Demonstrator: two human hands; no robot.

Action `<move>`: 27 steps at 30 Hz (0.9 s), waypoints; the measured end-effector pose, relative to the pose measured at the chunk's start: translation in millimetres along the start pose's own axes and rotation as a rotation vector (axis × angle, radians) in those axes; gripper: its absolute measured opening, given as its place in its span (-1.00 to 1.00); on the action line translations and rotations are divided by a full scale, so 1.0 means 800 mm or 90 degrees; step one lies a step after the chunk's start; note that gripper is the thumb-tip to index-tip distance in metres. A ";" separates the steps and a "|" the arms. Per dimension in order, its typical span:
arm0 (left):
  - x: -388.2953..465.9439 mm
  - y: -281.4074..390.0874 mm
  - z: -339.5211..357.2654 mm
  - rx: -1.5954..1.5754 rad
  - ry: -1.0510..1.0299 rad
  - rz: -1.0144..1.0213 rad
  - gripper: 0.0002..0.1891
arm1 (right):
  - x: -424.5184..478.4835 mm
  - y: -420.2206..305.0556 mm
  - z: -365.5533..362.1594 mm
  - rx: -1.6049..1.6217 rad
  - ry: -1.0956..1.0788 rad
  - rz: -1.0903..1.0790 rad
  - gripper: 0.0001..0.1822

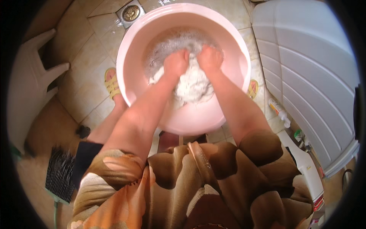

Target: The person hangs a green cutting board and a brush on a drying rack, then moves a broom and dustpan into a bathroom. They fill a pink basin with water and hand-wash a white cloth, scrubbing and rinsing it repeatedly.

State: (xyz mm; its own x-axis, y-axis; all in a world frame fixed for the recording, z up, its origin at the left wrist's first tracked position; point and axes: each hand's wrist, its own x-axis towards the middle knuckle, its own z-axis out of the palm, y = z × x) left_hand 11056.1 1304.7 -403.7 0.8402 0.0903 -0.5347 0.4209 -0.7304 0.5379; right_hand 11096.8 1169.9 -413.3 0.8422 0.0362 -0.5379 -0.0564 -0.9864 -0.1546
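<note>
Below me is a wide pink plastic basin (183, 126) with cloudy, foamy water (168, 47) pooled at its far side. A wet, bunched white cloth (194, 86) lies in it, partly in the water and partly up the near wall. My left hand (176, 62) is curled into a fist on the cloth's far left part. To its right, my right hand (210, 58) is also a fist, gripping the cloth at the water's edge. Folds of fabric run between the two hands. The fingertips are hidden beneath the knuckles.
A metal floor drain (131, 13) sits beyond the basin on the tiled floor (88, 65). White moulded plastic furniture (27, 86) stands left, above a black-bristled broom (60, 174). A large grey ribbed panel (308, 74) rises at right, with a white bottle (278, 111) beside it.
</note>
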 end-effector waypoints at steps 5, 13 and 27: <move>-0.011 -0.032 -0.006 -0.231 -0.036 0.005 -0.65 | -0.047 0.028 -0.017 0.170 0.079 -0.044 -0.63; -0.075 -0.014 -0.013 -0.337 -0.097 -0.030 -0.63 | -0.144 0.085 0.018 0.358 0.082 0.107 -0.52; -0.187 -0.011 -0.038 0.077 -0.181 0.373 -0.50 | -0.136 0.082 -0.061 0.215 0.063 0.060 -0.35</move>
State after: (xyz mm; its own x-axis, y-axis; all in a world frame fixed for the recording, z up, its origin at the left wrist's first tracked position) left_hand 10937.1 1317.9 -308.6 0.7884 -0.5157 -0.3353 -0.1340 -0.6760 0.7246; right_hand 11027.8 1093.5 -324.4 0.8722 -0.0842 -0.4819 -0.2959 -0.8752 -0.3827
